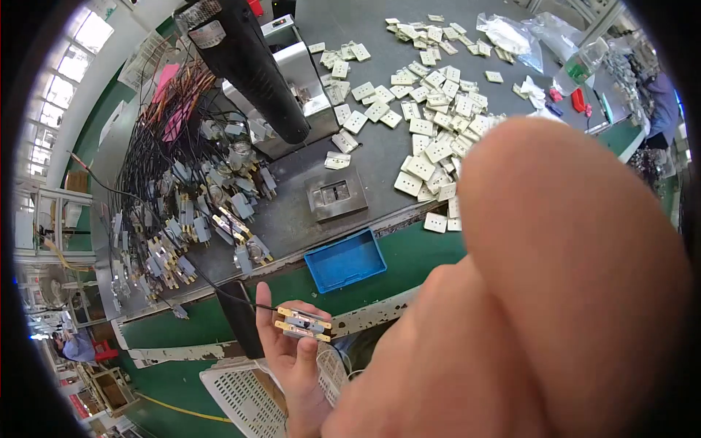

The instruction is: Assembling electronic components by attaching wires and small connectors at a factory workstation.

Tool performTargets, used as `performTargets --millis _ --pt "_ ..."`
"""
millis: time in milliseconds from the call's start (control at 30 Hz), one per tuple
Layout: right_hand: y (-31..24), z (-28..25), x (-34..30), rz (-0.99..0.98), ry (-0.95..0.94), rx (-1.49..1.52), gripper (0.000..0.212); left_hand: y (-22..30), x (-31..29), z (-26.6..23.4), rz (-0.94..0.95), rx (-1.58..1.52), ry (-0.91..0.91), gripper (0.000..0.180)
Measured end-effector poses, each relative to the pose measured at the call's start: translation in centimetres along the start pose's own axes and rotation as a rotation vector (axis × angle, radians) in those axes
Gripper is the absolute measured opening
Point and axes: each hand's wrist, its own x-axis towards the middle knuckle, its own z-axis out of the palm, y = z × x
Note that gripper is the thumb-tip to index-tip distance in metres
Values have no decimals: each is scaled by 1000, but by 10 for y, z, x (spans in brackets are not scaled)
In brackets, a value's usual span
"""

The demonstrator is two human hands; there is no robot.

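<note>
Left hand [296, 350] lightly grips a brass-pronged plug insert [303, 324]; right hand [555, 292] blurred, grip unclear.

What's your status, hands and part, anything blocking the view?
Left hand holds a wired plug insert with brass prongs in its palm. Right hand not visible; a raised arm close to the camera blocks the right side.

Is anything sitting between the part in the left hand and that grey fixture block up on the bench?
The left hand holds a small grey part with brass prongs. The blue tray lies on the green bench edge almost directly between it and the grey fixture block. The right arm fills the right of the view, hiding that side.
</note>
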Motion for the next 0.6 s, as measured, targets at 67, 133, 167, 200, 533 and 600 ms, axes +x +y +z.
performTargets --millis 67,133,167,200,533,600 --pt "4 3 0 -6 9 10 14 1 -1 -5 -5 -19 -3 93" --pt "8 4 -1 -4 15 20 13 -1 1 -8 2 -16 -15 93" --pt "9 4 -3 -1 16 23 13 -4 2 -8 10 -25 -26 93" --pt "9 4 -4 4 17 26 13 -6 2 -10 7 -22 -25 93" --pt "4 1 -9 30 26 -5 11 0 -3 -6 3 -23 15 94" --pt "1 -2 -9 42 12 -13 11 -1 -2 -2 -12 -18 31 95"
